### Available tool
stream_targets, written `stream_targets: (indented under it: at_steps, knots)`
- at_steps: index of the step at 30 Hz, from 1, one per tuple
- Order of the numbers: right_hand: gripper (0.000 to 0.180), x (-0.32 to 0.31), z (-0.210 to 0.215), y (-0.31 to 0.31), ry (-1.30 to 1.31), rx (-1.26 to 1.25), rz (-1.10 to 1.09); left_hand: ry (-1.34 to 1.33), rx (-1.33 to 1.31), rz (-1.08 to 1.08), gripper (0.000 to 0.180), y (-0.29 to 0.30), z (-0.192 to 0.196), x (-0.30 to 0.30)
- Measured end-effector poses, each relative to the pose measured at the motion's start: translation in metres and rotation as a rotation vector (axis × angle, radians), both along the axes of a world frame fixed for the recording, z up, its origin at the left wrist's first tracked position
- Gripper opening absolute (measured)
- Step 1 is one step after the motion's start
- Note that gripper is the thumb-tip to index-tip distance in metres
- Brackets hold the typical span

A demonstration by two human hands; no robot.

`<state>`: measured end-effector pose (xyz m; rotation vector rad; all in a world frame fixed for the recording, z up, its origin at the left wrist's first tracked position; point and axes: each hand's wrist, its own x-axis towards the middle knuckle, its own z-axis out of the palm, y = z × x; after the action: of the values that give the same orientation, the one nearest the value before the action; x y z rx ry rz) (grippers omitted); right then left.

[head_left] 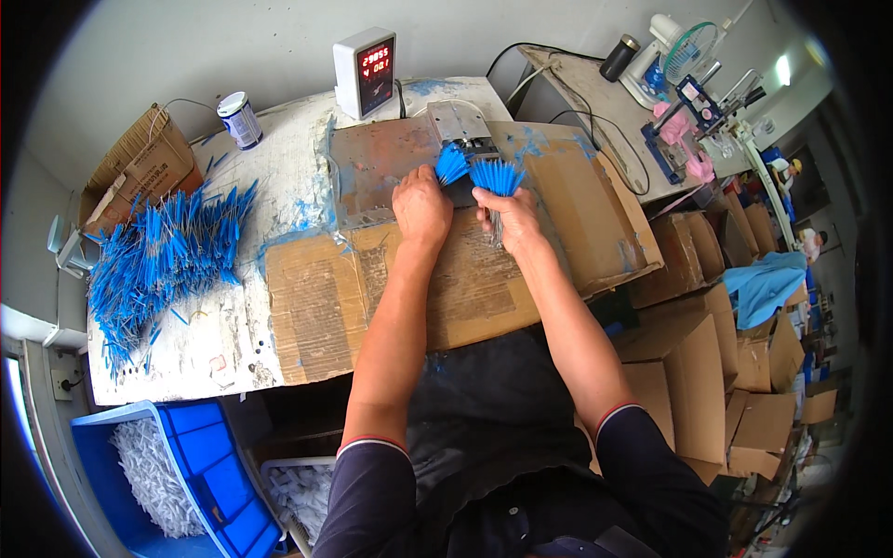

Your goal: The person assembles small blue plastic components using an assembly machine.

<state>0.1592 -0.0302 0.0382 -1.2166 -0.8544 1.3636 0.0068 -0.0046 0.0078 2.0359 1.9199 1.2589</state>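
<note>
My right hand (513, 219) is closed around a bundle of thin blue-ended sticks (498, 178). Their blue ends fan out above my fingers, and pale, thin shafts hang below. Beside it, my left hand (424, 206) is curled with the fingers bent around a smaller bundle of the same sticks (453, 164), whose blue ends point up and to the right. Both bundles are just in front of a small metal device (459, 121) at the back of the worktop. My left fingertips are partly hidden. A large heap of loose blue-ended sticks (167, 251) lies to the left.
Cardboard (321, 302) covers the table's front. Behind stand a display box with red digits (365, 74), a white-and-blue can (240, 121) and a carton (139, 172). A blue crate (200, 465) sits lower left; open boxes (693, 372) stand at right. A fan (690, 51) is on the side table.
</note>
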Motion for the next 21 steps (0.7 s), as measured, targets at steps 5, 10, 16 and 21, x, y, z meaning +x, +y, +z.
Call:
stream_targets:
  at_steps: [5,10,16,21]
  knots:
    - [0.015,0.006,-0.002,0.001,-0.007,-0.006,0.058,-0.106,-0.054,0.141,0.013,0.001,0.003,-0.002]
    - [0.014,0.005,-0.003,-0.003,0.097,0.037,0.050,-0.351,-0.074,0.103,0.017,0.002,0.010,-0.001]
    - [0.014,-0.003,-0.005,-0.004,-0.036,0.084,0.060,-0.684,-0.111,-0.042,0.017,0.004,0.008,-0.003]
    - [0.018,-0.008,0.002,-0.004,-0.065,-0.055,0.084,-0.666,-0.060,-0.076,0.017,0.005,0.004,-0.006]
